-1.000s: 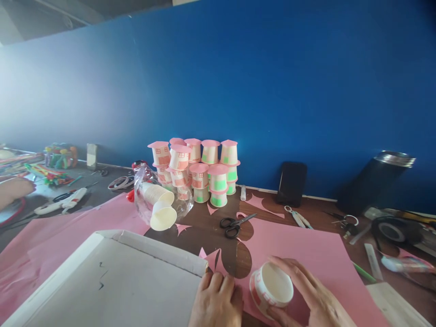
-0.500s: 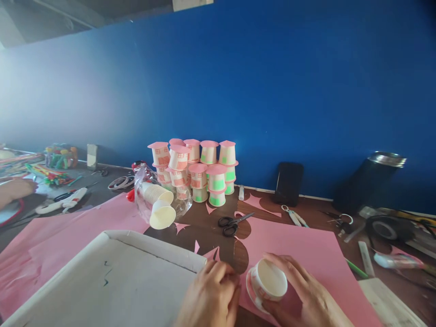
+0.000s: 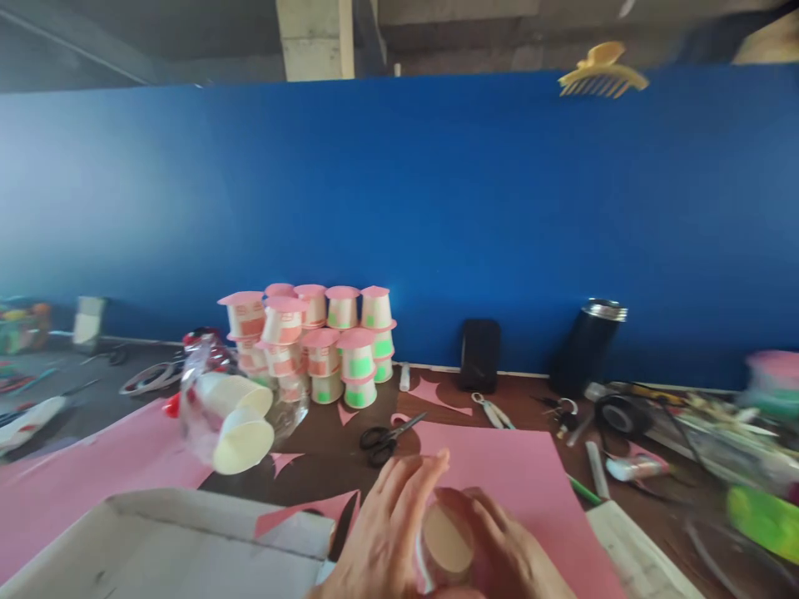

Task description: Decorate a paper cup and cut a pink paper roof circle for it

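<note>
1. Cup (image 3: pixel 447 541) is held low in view, between left hand (image 3: pixel 387 524) and right hand (image 3: pixel 508 553).
2. Grip: spread to cup width, cup cradled from both sides; lower fingertips are hidden.
3. Pink sheet (image 3: pixel 505 462) is laid flat on surface (image 3: pixel 337 441), under and beyond the hands.
4. Scissors (image 3: pixel 394 432) are placed beyond left hand, box (image 3: pixel 205 549) to its left.
5. Paper houses (image 3: pixel 326 359) are stacked by the blue wall (image 3: pixel 437 208).

The cup (image 3: pixel 448 545) is enclosed between the left fingers (image 3: pixel 399 499) and right fingers (image 3: pixel 496 520), over a paper sheet (image 3: pixel 512 474). Scissors (image 3: pixel 379 448) are laid near the sheet's far left corner. Behind, stacked cups (image 3: pixel 321 359) are ranged before the partition (image 3: pixel 437 200); the flask (image 3: pixel 582 349) is stood to their right. At near left, the box (image 3: pixel 187 541) is placed before bagged cups (image 3: pixel 242 437).
</note>
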Tool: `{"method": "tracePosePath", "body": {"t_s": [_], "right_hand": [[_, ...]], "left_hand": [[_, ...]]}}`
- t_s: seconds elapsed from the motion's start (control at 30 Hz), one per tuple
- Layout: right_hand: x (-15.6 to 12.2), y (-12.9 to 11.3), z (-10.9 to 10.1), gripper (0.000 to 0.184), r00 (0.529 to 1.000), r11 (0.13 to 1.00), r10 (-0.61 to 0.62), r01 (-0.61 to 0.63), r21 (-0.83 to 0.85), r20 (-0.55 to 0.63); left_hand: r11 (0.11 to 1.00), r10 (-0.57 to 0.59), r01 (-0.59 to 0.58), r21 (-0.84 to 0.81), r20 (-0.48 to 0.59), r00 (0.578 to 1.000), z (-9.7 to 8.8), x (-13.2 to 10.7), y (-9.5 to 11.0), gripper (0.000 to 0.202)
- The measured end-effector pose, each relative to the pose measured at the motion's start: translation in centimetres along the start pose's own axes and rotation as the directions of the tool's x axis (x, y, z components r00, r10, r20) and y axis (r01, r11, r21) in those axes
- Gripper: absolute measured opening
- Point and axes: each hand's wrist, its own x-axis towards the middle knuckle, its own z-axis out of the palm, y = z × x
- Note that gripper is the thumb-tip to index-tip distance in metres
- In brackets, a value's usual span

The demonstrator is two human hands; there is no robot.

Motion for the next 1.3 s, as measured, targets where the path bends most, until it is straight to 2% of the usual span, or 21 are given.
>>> {"method": "tracePosePath", "body": {"t_s": [0.03, 0.13, 0.23, 0.4, 0.53, 0.6, 0.7, 0.77, 0.83, 0.9, 0.93, 1.03, 1.1, 1.13, 1.2, 1.3], "right_hand": [[0.1, 0.0, -0.1, 0.056, 0.999, 1.000, -0.012, 0.012, 0.012, 0.039], [0.3, 0.1, -0.5, 0.069, 0.996, 1.000, 0.011, -0.012, 0.008, 0.094], [0.2, 0.4, -0.3, 0.079, 0.996, 0.999, 0.035, -0.033, -0.026, 0.082], [-0.2, 1.0, 0.8, 0.081, 0.999, 0.996, 0.004, -0.001, -0.094, 0.032], [0.0, 0.8, 0.8, 0.074, 0.997, 0.993, 0.018, -0.009, -0.117, 0.078], [0.2, 0.3, 0.0, 0.070, 0.993, 0.995, 0.044, -0.033, -0.095, 0.114], [0.3, -0.5, -2.3, 0.069, 0.987, 0.999, 0.046, -0.049, 0.016, 0.157], [0.5, -0.6, -4.2, 0.075, 0.991, 0.990, 0.103, -0.110, 0.089, 0.084], [0.7, 0.2, -6.2, 0.056, 0.984, 0.970, 0.175, -0.180, 0.164, 0.043], [0.9, 2.1, -7.9, 0.037, 0.939, 0.939, 0.338, -0.331, 0.096, -0.061], [0.9, 3.4, -8.7, 0.035, 0.895, 0.900, 0.430, -0.435, -0.020, -0.116], [0.5, 7.8, -10.9, 0.031, 0.758, 0.742, 0.606, -0.648, -0.170, -0.242], [-0.1, 10.5, -12.1, 0.033, 0.655, 0.604, 0.699, -0.756, -0.251, -0.287], [-0.4, 11.6, -12.6, 0.035, 0.624, 0.560, 0.726, -0.780, -0.279, -0.289], [-0.8, 13.0, -13.0, 0.035, 0.597, 0.516, 0.755, -0.796, -0.316, -0.273], [-1.1, 13.7, -12.8, 0.032, 0.585, 0.490, 0.766, -0.800, -0.346, -0.268]], "left_hand": [[0.999, 0.030, -0.030, 0.015, 0.031, 0.999, 0.4, -0.4, -0.3, 0.073], [0.998, 0.003, -0.008, 0.069, 0.072, 0.997, 1.6, -1.1, -0.9, 0.072], [0.997, -0.021, 0.016, 0.069, 0.069, 0.997, 2.6, -1.2, -1.3, 0.070], [0.999, -0.026, 0.027, 0.030, -0.029, 0.999, 4.0, -1.5, -1.6, 0.051], [0.999, -0.033, 0.033, 0.011, -0.021, 0.999, 4.1, -1.7, -1.7, 0.044], [0.999, -0.049, 0.049, -0.005, 0.002, 0.999, 3.9, -1.7, -1.8, 0.043], [0.998, -0.062, 0.063, -0.029, 0.046, 0.997, 3.5, -1.6, -1.8, 0.037], [0.998, -0.052, 0.055, -0.043, 0.070, 0.996, 3.4, -1.5, -1.7, 0.038], [0.997, -0.041, 0.046, -0.056, 0.076, 0.996, 3.3, -1.4, -1.5, 0.043], [0.997, -0.041, 0.045, -0.063, 0.072, 0.997, 3.3, -1.3, -1.3, 0.047], [0.997, -0.047, 0.051, -0.058, 0.071, 0.996, 3.2, -1.2, -1.2, 0.048], [0.998, -0.053, 0.056, -0.024, 0.102, 0.993, 2.9, -1.0, -0.9, 0.047], [0.999, -0.043, 0.043, 0.005, 0.133, 0.990, 2.5, -0.9, -0.8, 0.047], [0.999, -0.036, 0.034, 0.017, 0.148, 0.988, 2.4, -0.9, -0.8, 0.047], [0.999, -0.030, 0.024, 0.034, 0.169, 0.985, 2.2, -0.9, -0.8, 0.048], [0.999, -0.031, 0.022, 0.049, 0.174, 0.984, 1.9, -0.8, -0.7, 0.048]]}}
